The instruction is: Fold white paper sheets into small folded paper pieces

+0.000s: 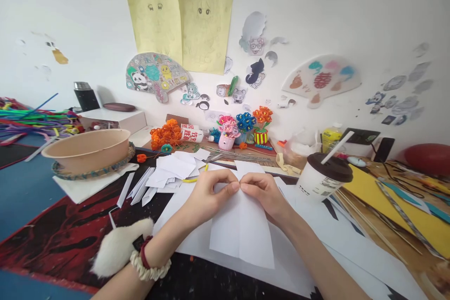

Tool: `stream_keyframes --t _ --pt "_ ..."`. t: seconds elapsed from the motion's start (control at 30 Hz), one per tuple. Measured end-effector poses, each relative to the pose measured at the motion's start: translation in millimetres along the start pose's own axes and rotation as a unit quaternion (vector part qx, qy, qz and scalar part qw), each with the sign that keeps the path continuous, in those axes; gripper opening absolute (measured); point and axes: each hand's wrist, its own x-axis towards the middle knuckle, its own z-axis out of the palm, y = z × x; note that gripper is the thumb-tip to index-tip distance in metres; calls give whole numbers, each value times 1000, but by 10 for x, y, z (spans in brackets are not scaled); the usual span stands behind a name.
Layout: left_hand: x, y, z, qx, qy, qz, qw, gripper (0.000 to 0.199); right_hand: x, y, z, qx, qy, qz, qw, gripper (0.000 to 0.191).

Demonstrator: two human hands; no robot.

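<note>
A creased sheet of white paper (242, 236) hangs between my hands over more white sheets on the desk. My left hand (213, 192) pinches its upper edge near the middle between thumb and fingers. Close beside it, my right hand (263, 192) pinches the same edge, the two thumbs almost touching. A vertical fold line runs down the sheet below the thumbs. Beyond my left hand lies a heap of cut white paper pieces (176, 168), with folded strips at its left and a yellow-handled tool (191, 180) partly hidden by it.
A lidded drink cup (323, 176) with a straw stands right of my right hand. At the left are a beige basin (87, 150) and a fluffy white object (121, 248) by my left forearm. Pipe-cleaner flowers (245, 124) stand near the wall. Yellow card (393, 206) lies right.
</note>
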Motion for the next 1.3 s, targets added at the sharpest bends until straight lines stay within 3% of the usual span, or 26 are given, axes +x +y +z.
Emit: stream_keyframes --t 0.37,0.87,1.3 --pt "16 41 -24 -29 -9 -33 999 30 -43 -114 -39 -28 -26 -6 999 17" --pt "-5 117 -30 54 -49 -18 997 22 -38 -143 -41 -106 -52 -21 993 18" --pt "-49 77 34 56 -11 7 998 18 -34 -29 4 -37 6 -23 999 16"
